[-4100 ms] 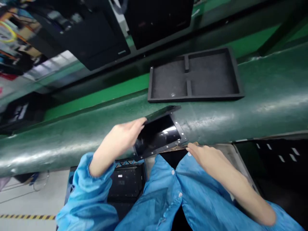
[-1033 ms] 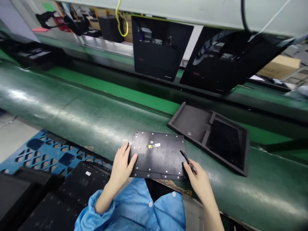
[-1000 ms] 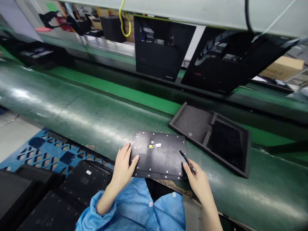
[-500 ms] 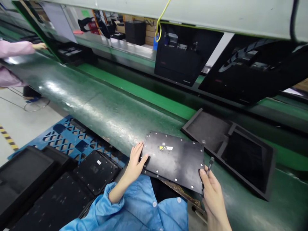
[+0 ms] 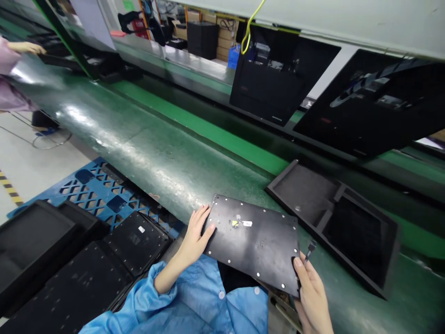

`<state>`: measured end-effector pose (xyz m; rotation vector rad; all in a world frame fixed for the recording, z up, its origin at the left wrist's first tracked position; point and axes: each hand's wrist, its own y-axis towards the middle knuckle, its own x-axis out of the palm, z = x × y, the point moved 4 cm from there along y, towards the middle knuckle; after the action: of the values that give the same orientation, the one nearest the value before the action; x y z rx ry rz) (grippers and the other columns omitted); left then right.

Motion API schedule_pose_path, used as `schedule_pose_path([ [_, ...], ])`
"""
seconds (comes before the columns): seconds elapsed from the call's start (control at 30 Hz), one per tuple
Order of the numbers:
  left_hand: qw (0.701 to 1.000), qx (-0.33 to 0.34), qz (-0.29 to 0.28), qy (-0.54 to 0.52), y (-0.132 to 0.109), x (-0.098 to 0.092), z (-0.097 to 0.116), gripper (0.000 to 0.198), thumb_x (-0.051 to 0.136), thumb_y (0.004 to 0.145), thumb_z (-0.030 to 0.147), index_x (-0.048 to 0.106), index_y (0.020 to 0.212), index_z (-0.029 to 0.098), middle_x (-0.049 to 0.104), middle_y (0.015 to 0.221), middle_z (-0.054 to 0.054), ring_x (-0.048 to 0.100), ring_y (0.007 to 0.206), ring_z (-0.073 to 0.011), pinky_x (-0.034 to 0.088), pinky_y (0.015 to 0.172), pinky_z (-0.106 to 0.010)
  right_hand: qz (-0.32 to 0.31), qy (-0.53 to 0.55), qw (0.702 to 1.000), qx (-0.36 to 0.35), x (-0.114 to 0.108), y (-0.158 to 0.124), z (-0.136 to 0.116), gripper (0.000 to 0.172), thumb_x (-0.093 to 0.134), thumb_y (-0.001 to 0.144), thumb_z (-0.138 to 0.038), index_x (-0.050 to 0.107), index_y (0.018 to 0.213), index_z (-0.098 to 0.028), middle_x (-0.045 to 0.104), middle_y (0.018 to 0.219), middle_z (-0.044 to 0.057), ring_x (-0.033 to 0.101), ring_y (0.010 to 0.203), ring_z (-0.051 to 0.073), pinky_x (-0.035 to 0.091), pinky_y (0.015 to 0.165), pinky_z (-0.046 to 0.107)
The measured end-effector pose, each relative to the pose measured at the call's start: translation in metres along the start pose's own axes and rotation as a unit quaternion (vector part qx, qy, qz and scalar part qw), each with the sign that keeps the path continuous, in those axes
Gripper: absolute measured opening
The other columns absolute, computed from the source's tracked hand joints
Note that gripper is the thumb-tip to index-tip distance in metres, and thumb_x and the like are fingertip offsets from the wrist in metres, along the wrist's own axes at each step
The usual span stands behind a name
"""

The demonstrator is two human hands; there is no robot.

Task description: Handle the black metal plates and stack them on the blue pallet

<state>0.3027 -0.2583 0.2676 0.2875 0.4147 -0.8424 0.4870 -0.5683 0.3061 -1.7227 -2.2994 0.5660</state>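
- Far left, a co-worker's hand in a pink sleeve reaches onto the green conveyor belt; it was out of view a second ago, when our gaze sat lower and further right.
- Below the belt, black panels lie stacked on a blue pallet, apart from our hands.
- Our left hand lies open, fingers spread flat against the left edge of the black back plate, just as it did a second ago.
- The plate, studded with bright screws and carrying a small yellow-and-white sticker, rests on the belt's near edge. Its right end has swung toward us since a second ago, so it now sits skewed and overhangs our blue coat.
- Our right hand pinches the plate's near right corner while keeping a thin black tool tucked between the fingers. A second ago that tool lay tip-down over the plate; now it points up and away, clear of the surface.
- We judge that the tool work has paused and the plate is being repositioned.
- Right, the black foam tray sits just beyond the plate, one compartment holding a dark panel.
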Motion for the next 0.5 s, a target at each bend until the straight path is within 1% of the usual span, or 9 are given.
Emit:
schedule_pose_path([
  [0.1, 1.0, -0.003, 0.004, -0.026, 0.001, -0.003, 0.003, 0.056, 0.046, 0.116, 0.048, 0.047, 0.168, 0.03, 0.044, 0.177, -0.01, 0.034, 0.168, -0.0287, 0.015, 0.14, -0.065, 0.002, 0.022, 1.0, 0.008, -0.002, 0.002, 0.001, 0.069, 0.088, 0.081, -0.067, 0.075, 0.135, -0.026, 0.085, 0.105, 0.007, 0.082, 0.095, 0.033, 0.068, 0.086, 0.042],
  [0.17, 0.998, -0.011, 0.009, -0.053, 0.001, -0.007, 0.004, 0.054, 0.046, 0.116, 0.048, 0.05, 0.167, 0.031, 0.045, 0.176, -0.009, 0.036, 0.167, -0.0283, 0.015, 0.14, -0.063, 0.003, 0.019, 1.0, 0.005, -0.003, 0.004, 0.001, 0.069, 0.087, 0.083, -0.067, 0.075, 0.137, -0.026, 0.085, 0.103, 0.006, 0.082, 0.094, 0.033, 0.068, 0.087, 0.042],
  [0.27, 0.997, -0.023, 0.02, -0.075, 0.0, -0.011, 0.002, 0.054, 0.05, 0.114, 0.05, 0.054, 0.165, 0.033, 0.043, 0.178, -0.008, 0.035, 0.167, -0.0284, 0.021, 0.14, -0.06, 0.002, -0.003, 1.0, -0.004, -0.001, 0.007, 0.001, 0.069, 0.084, 0.085, -0.068, 0.075, 0.138, -0.026, 0.085, 0.103, 0.007, 0.082, 0.095, 0.033, 0.068, 0.087, 0.043],
  [0.33, 0.997, -0.025, 0.024, -0.071, -0.001, -0.011, 0.0, 0.055, 0.054, 0.113, 0.051, 0.054, 0.165, 0.033, 0.042, 0.178, -0.008, 0.034, 0.168, -0.0289, 0.024, 0.139, -0.059, 0.011, -0.005, 1.0, 0.0, 0.0, 0.009, 0.002, 0.071, 0.086, 0.081, -0.069, 0.075, 0.138, -0.026, 0.085, 0.106, 0.008, 0.082, 0.096, 0.034, 0.068, 0.086, 0.043],
  [0.4, 0.998, -0.023, 0.025, -0.06, -0.001, -0.01, -0.003, 0.056, 0.055, 0.112, 0.051, 0.054, 0.165, 0.032, 0.041, 0.178, -0.009, 0.034, 0.168, -0.0296, 0.026, 0.139, -0.06, 0.02, 0.0, 1.0, 0.013, 0.001, 0.01, 0.004, 0.074, 0.089, 0.077, -0.068, 0.076, 0.136, -0.026, 0.085, 0.111, 0.008, 0.082, 0.098, 0.034, 0.069, 0.086, 0.043],
  [0.5, 0.999, -0.014, 0.027, -0.037, -0.001, -0.008, -0.006, 0.058, 0.056, 0.112, 0.049, 0.052, 0.166, 0.03, 0.041, 0.178, -0.01, 0.033, 0.168, -0.0304, 0.026, 0.138, -0.061, 0.017, 0.005, 0.999, 0.028, 0.004, 0.011, 0.008, 0.074, 0.09, 0.077, -0.068, 0.075, 0.138, -0.027, 0.084, 0.116, 0.007, 0.081, 0.101, 0.034, 0.069, 0.086, 0.042],
])
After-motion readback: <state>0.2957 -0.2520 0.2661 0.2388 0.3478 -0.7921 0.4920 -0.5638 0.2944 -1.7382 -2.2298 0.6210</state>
